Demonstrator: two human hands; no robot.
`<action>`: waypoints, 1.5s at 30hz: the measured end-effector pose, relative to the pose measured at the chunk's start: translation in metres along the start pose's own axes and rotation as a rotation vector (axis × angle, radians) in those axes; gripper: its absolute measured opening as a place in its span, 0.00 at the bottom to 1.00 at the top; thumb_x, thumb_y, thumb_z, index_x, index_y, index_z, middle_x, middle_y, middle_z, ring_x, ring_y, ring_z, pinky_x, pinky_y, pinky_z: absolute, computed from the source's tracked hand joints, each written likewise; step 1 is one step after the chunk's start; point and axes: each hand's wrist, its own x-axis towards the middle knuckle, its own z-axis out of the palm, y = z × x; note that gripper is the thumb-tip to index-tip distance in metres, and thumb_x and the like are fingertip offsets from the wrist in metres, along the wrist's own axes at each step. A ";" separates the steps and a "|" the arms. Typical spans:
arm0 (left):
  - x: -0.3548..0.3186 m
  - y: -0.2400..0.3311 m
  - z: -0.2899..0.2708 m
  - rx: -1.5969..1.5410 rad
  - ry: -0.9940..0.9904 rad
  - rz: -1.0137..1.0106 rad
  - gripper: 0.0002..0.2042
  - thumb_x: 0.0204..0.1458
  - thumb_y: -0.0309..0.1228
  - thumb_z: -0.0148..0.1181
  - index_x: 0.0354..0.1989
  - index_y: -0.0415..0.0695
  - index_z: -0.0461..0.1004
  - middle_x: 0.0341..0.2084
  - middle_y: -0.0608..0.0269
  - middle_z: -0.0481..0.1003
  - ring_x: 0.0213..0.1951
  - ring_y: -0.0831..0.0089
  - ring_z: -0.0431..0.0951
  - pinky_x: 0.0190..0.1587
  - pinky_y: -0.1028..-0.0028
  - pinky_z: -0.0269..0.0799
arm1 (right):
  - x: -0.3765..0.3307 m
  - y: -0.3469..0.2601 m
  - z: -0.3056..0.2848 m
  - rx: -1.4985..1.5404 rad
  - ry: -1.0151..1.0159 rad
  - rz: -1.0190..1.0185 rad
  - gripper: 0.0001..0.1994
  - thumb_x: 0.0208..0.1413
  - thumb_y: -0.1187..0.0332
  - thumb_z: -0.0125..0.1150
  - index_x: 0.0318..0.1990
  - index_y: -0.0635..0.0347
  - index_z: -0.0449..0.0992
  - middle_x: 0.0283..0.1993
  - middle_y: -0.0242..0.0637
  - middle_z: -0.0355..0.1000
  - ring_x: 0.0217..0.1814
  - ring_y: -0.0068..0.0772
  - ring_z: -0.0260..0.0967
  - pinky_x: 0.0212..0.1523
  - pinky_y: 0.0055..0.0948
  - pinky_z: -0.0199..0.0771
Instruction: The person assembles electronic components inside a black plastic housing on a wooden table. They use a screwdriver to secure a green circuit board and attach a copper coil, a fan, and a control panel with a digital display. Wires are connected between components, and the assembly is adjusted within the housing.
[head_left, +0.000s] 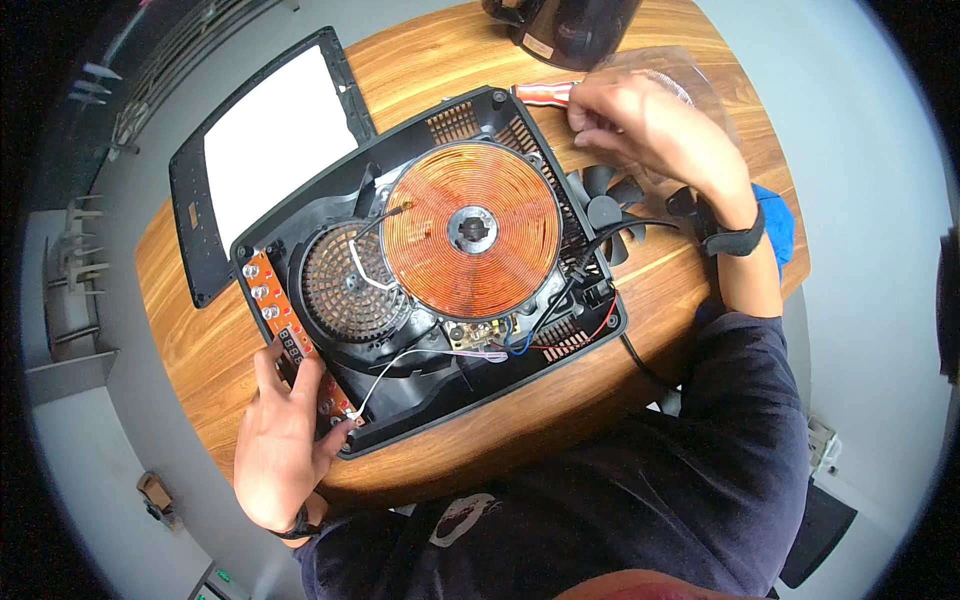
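An opened induction cooker (455, 400), black-cased, lies on the wooden table before me. My left hand (280, 440) is on the orange control board (262, 285) along its left edge, thumb and fingers holding the lower part. The thumb is beside a small white plug with thin wires. Beyond the cooker's far right corner, my right hand (640, 120) is closed at the end of a red-and-white striped stick-like thing (543, 93); the fingers hide its other end. Inside the case are a round copper coil (430, 245) and a vent grille (335, 285).
The cooker's top panel (270, 130) leans against its far left side. A black fan (605, 210) stands by the right side, near a clear plastic bag (690, 75). A dark jug (575, 30) stands at the far edge; a blue cloth (778, 230) is at the right.
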 end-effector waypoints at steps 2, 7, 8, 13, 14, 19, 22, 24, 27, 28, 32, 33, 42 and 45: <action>0.000 0.006 0.000 -0.041 0.015 -0.065 0.38 0.38 0.26 0.84 0.61 0.43 0.70 0.65 0.41 0.64 0.51 0.36 0.80 0.50 0.48 0.81 | 0.001 0.003 0.016 0.034 0.105 -0.070 0.10 0.57 0.75 0.71 0.41 0.64 0.74 0.33 0.46 0.75 0.38 0.55 0.75 0.40 0.44 0.75; 0.000 0.008 0.000 -0.060 0.007 -0.107 0.38 0.36 0.25 0.84 0.59 0.44 0.71 0.64 0.44 0.66 0.54 0.36 0.79 0.52 0.48 0.80 | 0.005 0.010 0.033 0.112 -0.063 0.045 0.08 0.59 0.76 0.69 0.41 0.65 0.75 0.33 0.48 0.75 0.36 0.56 0.75 0.39 0.44 0.76; 0.000 0.009 0.000 -0.060 0.007 -0.115 0.38 0.36 0.25 0.84 0.59 0.44 0.71 0.64 0.43 0.66 0.54 0.36 0.79 0.52 0.48 0.80 | 0.006 0.013 0.038 0.119 -0.083 0.048 0.07 0.59 0.76 0.69 0.40 0.65 0.75 0.33 0.49 0.75 0.36 0.57 0.75 0.39 0.44 0.76; 0.001 0.009 -0.003 -0.070 -0.003 -0.103 0.37 0.37 0.26 0.84 0.59 0.44 0.71 0.64 0.43 0.65 0.54 0.35 0.79 0.52 0.48 0.80 | 0.006 0.015 0.047 0.056 -0.035 -0.001 0.06 0.61 0.75 0.67 0.38 0.66 0.74 0.33 0.50 0.74 0.38 0.59 0.74 0.40 0.46 0.75; 0.000 0.008 -0.002 -0.067 0.000 -0.102 0.37 0.37 0.26 0.84 0.59 0.44 0.71 0.64 0.43 0.65 0.53 0.35 0.79 0.52 0.48 0.80 | 0.006 0.015 0.047 0.038 -0.055 0.032 0.06 0.62 0.75 0.66 0.38 0.66 0.73 0.33 0.51 0.74 0.38 0.59 0.74 0.41 0.46 0.75; 0.000 0.009 -0.002 -0.059 -0.008 -0.113 0.38 0.38 0.27 0.84 0.61 0.44 0.71 0.64 0.43 0.65 0.54 0.36 0.79 0.52 0.47 0.79 | 0.003 0.018 0.040 0.018 -0.105 0.017 0.07 0.62 0.73 0.65 0.37 0.65 0.72 0.35 0.53 0.74 0.40 0.61 0.74 0.42 0.48 0.74; -0.001 0.007 -0.002 -0.050 -0.010 -0.107 0.37 0.39 0.28 0.83 0.61 0.44 0.71 0.64 0.43 0.65 0.54 0.36 0.79 0.53 0.47 0.79 | 0.000 0.018 0.036 -0.011 -0.097 0.059 0.08 0.62 0.72 0.65 0.37 0.64 0.72 0.35 0.53 0.74 0.40 0.62 0.74 0.41 0.48 0.73; -0.001 0.005 -0.002 -0.050 -0.008 -0.099 0.37 0.39 0.29 0.83 0.60 0.44 0.71 0.64 0.43 0.65 0.54 0.36 0.79 0.53 0.47 0.79 | 0.002 0.015 0.030 -0.024 -0.131 0.106 0.07 0.63 0.72 0.64 0.37 0.64 0.71 0.33 0.52 0.74 0.38 0.61 0.74 0.40 0.49 0.72; 0.001 0.003 -0.001 -0.047 -0.022 -0.097 0.36 0.40 0.30 0.83 0.60 0.47 0.71 0.64 0.43 0.65 0.52 0.35 0.80 0.52 0.46 0.79 | 0.009 0.014 0.021 0.034 -0.147 0.092 0.07 0.63 0.71 0.64 0.36 0.65 0.74 0.32 0.54 0.74 0.39 0.61 0.74 0.41 0.49 0.74; 0.000 0.002 0.000 -0.039 -0.001 -0.074 0.35 0.40 0.30 0.83 0.59 0.48 0.71 0.64 0.43 0.65 0.50 0.35 0.81 0.51 0.45 0.80 | 0.008 0.012 0.019 0.062 -0.105 0.073 0.07 0.61 0.74 0.65 0.35 0.65 0.73 0.31 0.52 0.72 0.37 0.59 0.73 0.41 0.48 0.73; -0.002 0.000 -0.002 -0.056 0.012 -0.059 0.35 0.39 0.29 0.83 0.57 0.49 0.71 0.65 0.44 0.66 0.48 0.38 0.82 0.49 0.47 0.81 | 0.010 0.011 0.022 0.107 -0.087 0.085 0.06 0.58 0.76 0.66 0.35 0.66 0.73 0.30 0.50 0.72 0.34 0.56 0.72 0.39 0.46 0.73; -0.002 0.001 -0.001 -0.046 0.023 -0.057 0.34 0.39 0.29 0.84 0.57 0.49 0.71 0.64 0.44 0.66 0.47 0.39 0.83 0.48 0.47 0.81 | 0.012 0.006 0.020 0.139 -0.117 0.126 0.06 0.58 0.76 0.66 0.35 0.67 0.73 0.30 0.50 0.72 0.34 0.56 0.72 0.38 0.46 0.73; -0.001 0.003 -0.001 -0.035 -0.001 -0.092 0.35 0.39 0.29 0.84 0.58 0.47 0.72 0.65 0.44 0.66 0.51 0.38 0.81 0.50 0.49 0.81 | 0.002 0.025 0.021 -0.051 -0.146 0.156 0.04 0.57 0.76 0.66 0.37 0.62 0.76 0.30 0.46 0.74 0.32 0.50 0.74 0.37 0.42 0.74; 0.001 0.005 -0.003 -0.030 0.005 -0.077 0.36 0.38 0.29 0.84 0.58 0.45 0.72 0.64 0.43 0.66 0.52 0.37 0.80 0.51 0.49 0.80 | 0.000 0.036 0.020 -0.140 -0.137 0.159 0.05 0.57 0.74 0.68 0.36 0.61 0.76 0.30 0.47 0.76 0.35 0.54 0.74 0.38 0.44 0.73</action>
